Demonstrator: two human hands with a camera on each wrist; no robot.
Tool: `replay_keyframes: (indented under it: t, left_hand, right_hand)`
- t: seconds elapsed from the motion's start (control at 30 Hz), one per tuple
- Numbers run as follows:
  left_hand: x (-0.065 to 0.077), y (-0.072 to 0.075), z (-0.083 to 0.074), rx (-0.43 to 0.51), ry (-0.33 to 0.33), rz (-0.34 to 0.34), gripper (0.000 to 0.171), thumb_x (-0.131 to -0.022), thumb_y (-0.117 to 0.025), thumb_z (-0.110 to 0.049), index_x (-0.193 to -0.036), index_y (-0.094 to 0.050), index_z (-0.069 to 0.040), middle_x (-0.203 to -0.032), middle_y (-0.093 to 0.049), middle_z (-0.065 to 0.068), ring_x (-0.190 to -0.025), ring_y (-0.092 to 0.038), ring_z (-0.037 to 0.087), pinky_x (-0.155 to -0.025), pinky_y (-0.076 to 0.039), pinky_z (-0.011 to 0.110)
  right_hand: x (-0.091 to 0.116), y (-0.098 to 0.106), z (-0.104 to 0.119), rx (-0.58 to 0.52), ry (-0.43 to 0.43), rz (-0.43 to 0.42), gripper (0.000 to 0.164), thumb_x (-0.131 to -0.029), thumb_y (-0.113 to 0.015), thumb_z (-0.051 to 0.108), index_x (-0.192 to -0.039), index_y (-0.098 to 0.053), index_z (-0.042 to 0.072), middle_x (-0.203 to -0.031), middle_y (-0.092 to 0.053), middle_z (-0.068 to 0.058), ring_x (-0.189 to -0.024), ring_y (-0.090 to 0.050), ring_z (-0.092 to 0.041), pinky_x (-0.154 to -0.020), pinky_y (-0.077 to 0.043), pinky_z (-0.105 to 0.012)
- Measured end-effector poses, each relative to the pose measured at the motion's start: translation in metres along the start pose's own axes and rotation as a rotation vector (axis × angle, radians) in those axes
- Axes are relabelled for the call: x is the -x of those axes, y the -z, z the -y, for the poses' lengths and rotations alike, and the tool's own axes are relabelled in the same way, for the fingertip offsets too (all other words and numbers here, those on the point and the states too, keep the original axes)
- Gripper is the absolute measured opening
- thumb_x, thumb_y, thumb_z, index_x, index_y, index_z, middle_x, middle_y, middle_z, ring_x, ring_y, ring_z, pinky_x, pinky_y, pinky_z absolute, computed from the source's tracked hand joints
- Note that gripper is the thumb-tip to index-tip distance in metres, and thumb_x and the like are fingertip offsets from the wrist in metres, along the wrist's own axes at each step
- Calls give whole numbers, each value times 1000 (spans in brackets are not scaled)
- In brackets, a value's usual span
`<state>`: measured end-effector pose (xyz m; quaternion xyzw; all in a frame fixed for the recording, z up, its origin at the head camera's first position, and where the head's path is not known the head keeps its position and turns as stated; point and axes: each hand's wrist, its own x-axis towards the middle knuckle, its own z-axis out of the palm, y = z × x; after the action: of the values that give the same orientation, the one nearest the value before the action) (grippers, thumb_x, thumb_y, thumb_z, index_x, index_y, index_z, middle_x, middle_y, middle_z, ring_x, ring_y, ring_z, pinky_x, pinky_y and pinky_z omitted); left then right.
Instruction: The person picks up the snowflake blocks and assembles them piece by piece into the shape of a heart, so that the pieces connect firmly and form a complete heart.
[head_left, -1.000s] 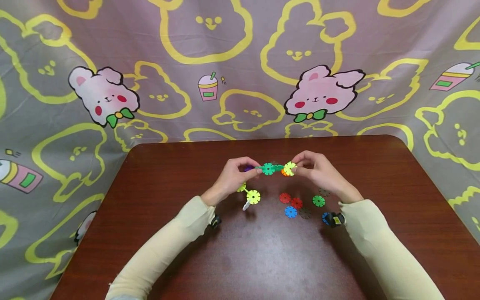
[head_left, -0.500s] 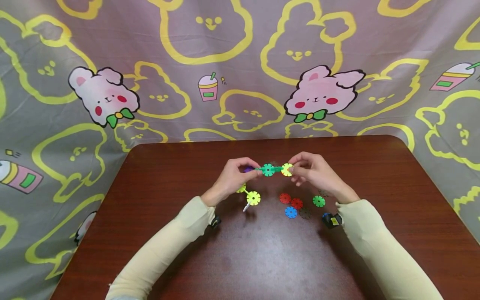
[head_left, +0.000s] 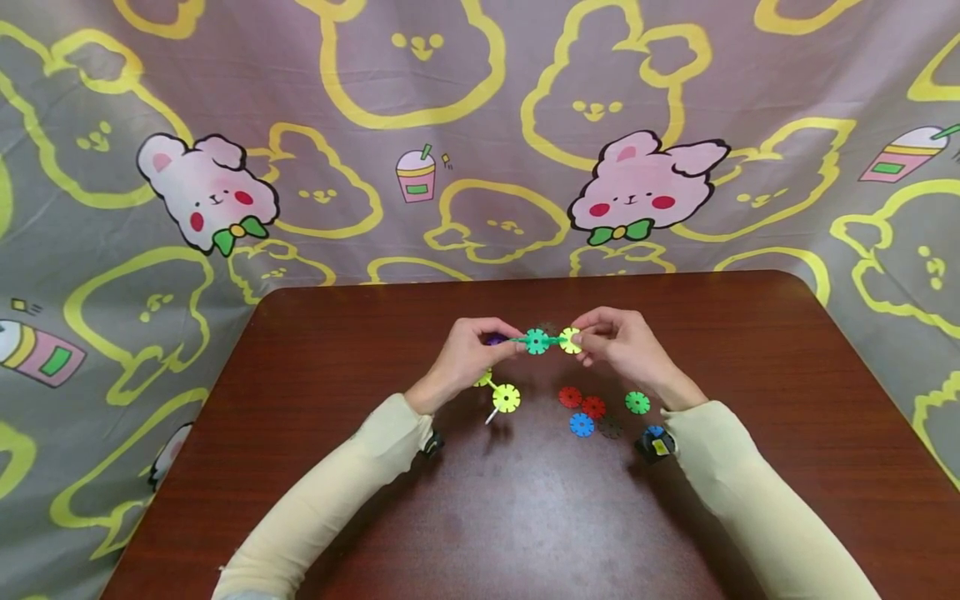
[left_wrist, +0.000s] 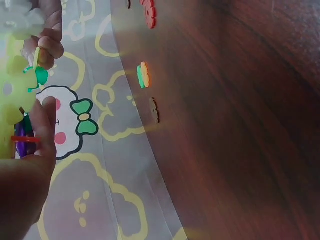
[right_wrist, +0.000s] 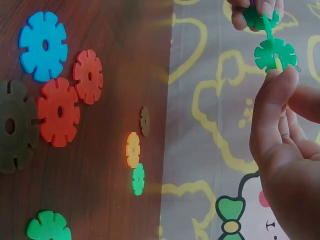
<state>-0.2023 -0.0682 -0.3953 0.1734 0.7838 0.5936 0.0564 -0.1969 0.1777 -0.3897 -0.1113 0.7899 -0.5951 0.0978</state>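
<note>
In the head view my left hand (head_left: 472, 358) pinches a chain of linked notched plastic discs above the table. A green disc (head_left: 536, 342) faces the camera beside the fingertips, followed by a green one seen edge-on. A purple disc (head_left: 496, 340) shows behind the left fingers. Two yellow discs hang below that hand, the lower yellow disc (head_left: 506, 398) bearing a white disc (head_left: 492, 414). Between thumb and fingers my right hand (head_left: 626, 346) holds another yellow disc (head_left: 569, 340). Its edge overlaps the green disc (right_wrist: 275, 50) in the right wrist view.
On the brown table (head_left: 480, 517) lie loose discs: two red discs (head_left: 593, 407), a blue disc (head_left: 582, 425), a dark disc (head_left: 611, 427) and a green disc (head_left: 637, 403). Farther back lies an orange disc (right_wrist: 133, 149) beside another green one. A patterned curtain (head_left: 480, 150) stands behind.
My right hand has moved slightly left, bringing its yellow disc up to the chain's green end. The hanging white disc has turned edge-on. The left hand has stayed almost still.
</note>
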Motion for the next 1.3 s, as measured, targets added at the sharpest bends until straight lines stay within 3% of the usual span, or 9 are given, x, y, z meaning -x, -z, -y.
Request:
replay_keyframes:
  t: [0.2, 0.3, 0.5, 0.6, 0.77, 1.03, 1.3]
  left_hand:
    - [0, 0, 2, -13, 14, -15, 12, -82, -76, -8, -92, -75, -2, -83, -72, 15, -74, -68, 32, -59, -49, 19]
    - [0, 0, 3, -8, 33, -13, 12, -82, -76, -8, -92, -74, -2, -83, -72, 15, -75, -67, 33, -59, -48, 19]
    - [0, 0, 4, -9, 37, -4, 11, -82, -75, -9, -92, -74, -4, -85, -73, 15, -66, -62, 12, -59, -47, 19]
    - [0, 1, 4, -12, 33, 1, 11, -82, -75, -10, -92, -74, -5, -86, -74, 14, -65, -61, 6, -59, -47, 20]
    - [0, 1, 4, -2, 38, 6, 11, -83, -75, -10, -93, -74, -5, -86, -74, 15, -67, -63, 7, -59, -47, 20]
    - [0, 2, 4, 11, 46, 6, 11, -83, -75, -10, -92, -74, -5, -86, -75, 13, -73, -67, 18, -62, -49, 24]
    - [1, 5, 6, 8, 62, -2, 11, -82, -75, -11, -93, -74, -7, -84, -75, 9, -73, -67, 22, -60, -48, 23]
  right_hand:
    - [-2, -1, -2, 4, -20, -12, 23, -91, -65, 9, -108, -61, -6, -86, -68, -13, -68, -67, -18, -69, -59, -37]
    - [-1, -1, -3, -7, -31, 1, 24, -92, -64, 10, -110, -60, -6, -88, -68, -16, -68, -67, -17, -70, -59, -39]
    - [-1, 0, -2, -26, -50, 28, 24, -92, -63, 10, -112, -59, -3, -98, -64, -28, -69, -67, -18, -70, -59, -37]
    - [0, 1, -1, -27, -39, 41, 24, -93, -62, 10, -113, -58, -3, -96, -64, -23, -70, -66, -18, -68, -59, -33]
    - [0, 1, -2, -26, -27, 50, 24, -93, -62, 10, -114, -58, -1, -90, -66, -10, -70, -67, -19, -69, -59, -35]
    - [1, 10, -3, 30, -19, 47, 33, -97, -58, 23, -122, -55, 2, -99, -61, -26, -74, -68, -20, -75, -58, -42]
    - [5, 42, -15, 145, -19, 4, 34, -97, -59, 30, -120, -57, 5, -91, -66, -5, -77, -65, -25, -73, -57, -35]
